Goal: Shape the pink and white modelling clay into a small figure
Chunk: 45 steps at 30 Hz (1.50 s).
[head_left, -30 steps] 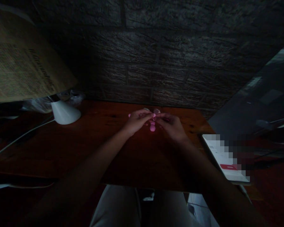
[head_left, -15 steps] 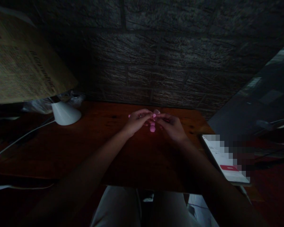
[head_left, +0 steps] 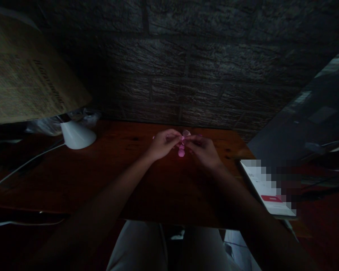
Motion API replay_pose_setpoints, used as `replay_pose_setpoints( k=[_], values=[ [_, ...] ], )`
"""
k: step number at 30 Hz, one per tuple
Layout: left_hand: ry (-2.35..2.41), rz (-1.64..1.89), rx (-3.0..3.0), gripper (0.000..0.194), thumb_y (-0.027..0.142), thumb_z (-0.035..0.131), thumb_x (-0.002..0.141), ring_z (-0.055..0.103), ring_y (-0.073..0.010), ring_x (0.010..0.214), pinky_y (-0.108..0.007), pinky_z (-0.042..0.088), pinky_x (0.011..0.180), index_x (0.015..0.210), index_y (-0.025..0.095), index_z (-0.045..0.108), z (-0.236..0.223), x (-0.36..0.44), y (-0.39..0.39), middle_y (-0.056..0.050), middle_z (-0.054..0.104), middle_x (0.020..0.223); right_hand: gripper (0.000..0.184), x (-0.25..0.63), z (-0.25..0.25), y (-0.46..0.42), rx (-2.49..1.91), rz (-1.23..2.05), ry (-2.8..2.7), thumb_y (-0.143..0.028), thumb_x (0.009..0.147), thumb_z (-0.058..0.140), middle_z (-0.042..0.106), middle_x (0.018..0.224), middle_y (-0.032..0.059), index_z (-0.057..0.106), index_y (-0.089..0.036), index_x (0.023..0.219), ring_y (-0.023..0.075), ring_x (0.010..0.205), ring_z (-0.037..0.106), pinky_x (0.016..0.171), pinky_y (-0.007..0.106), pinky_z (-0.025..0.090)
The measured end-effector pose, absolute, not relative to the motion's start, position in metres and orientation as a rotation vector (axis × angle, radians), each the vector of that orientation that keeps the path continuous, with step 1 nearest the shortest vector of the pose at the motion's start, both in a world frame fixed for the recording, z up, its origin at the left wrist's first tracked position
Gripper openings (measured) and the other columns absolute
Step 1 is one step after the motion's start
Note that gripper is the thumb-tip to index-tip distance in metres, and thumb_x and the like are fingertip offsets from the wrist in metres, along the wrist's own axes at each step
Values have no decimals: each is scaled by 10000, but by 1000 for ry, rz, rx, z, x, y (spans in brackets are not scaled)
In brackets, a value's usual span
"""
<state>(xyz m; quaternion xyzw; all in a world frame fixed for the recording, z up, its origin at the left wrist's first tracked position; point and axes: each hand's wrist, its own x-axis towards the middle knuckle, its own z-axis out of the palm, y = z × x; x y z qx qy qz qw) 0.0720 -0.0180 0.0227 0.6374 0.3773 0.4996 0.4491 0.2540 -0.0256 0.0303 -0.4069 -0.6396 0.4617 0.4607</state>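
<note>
Over the far middle of the wooden table, my left hand point(head_left: 165, 143) and my right hand point(head_left: 202, 150) meet fingertip to fingertip. Both are closed in a pinch on a small pink piece point(head_left: 182, 139) that looks like modelling clay. Just below the fingers is a rounded pink lump point(head_left: 181, 152) of similar look; whether it joins the pinched piece I cannot tell. Behind the fingertips sits a pale roundish thing point(head_left: 186, 133), partly hidden. A bit of pink point(head_left: 153, 137) peeks out beyond my left hand. Dim light blurs the detail.
A lamp with a newsprint shade point(head_left: 36, 75) and white base point(head_left: 77, 135) stands at left, its cord point(head_left: 25, 165) trailing across the table point(head_left: 107, 165). Crumpled clear plastic point(head_left: 89, 116) lies behind it. A lit tablet-like screen point(head_left: 255, 180) rests at right. A brick-patterned wall point(head_left: 164, 67) rises behind.
Both hands stay nearly in place, still pinching the pink piece. Their fingers have shifted slightly, and the piece now shows a thin curved shape between them. The whole view has moved a little.
</note>
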Motion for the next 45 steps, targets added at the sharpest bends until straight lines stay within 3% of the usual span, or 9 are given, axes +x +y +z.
replay_pose_setpoints(
  k=[4, 11, 21, 37, 45],
  values=[
    [940, 1267, 1681, 89, 246, 676, 905, 739, -162, 796, -303, 584, 779, 881, 160, 685, 23, 72, -19, -67, 770, 893, 261, 254, 29, -25, -996, 1143, -1578, -421, 786, 744, 673, 697, 16, 769, -173, 865, 144, 628, 568, 634, 320, 466],
    [991, 1288, 1591, 224, 351, 634, 952, 733, -172, 775, -288, 557, 684, 1025, 158, 722, 21, 72, -18, -76, 775, 899, 256, 252, 31, -26, -973, 1176, -1529, -426, 782, 760, 665, 668, 7, 752, -180, 850, 130, 578, 540, 598, 305, 436],
    [936, 1253, 1610, 172, 318, 703, 906, 736, -164, 806, -299, 574, 768, 976, 166, 739, 23, 73, -20, -73, 787, 940, 267, 253, 31, -25, -981, 1187, -1465, -425, 770, 781, 701, 759, 35, 767, -181, 878, 132, 604, 543, 595, 303, 436],
    [970, 1248, 1636, 121, 278, 680, 907, 720, -155, 825, -290, 561, 750, 937, 177, 738, 23, 70, -18, -66, 775, 941, 212, 254, 28, -25, -957, 1170, -1545, -400, 795, 764, 709, 731, 26, 770, -200, 864, 147, 622, 581, 623, 323, 486],
    [928, 1219, 1677, 143, 294, 675, 892, 677, -130, 737, -267, 543, 718, 870, 163, 728, 26, 66, -17, -42, 741, 831, 251, 254, 26, -24, -986, 1160, -1551, -420, 748, 783, 731, 744, 25, 770, -190, 846, 145, 619, 599, 624, 307, 497]
  ],
)
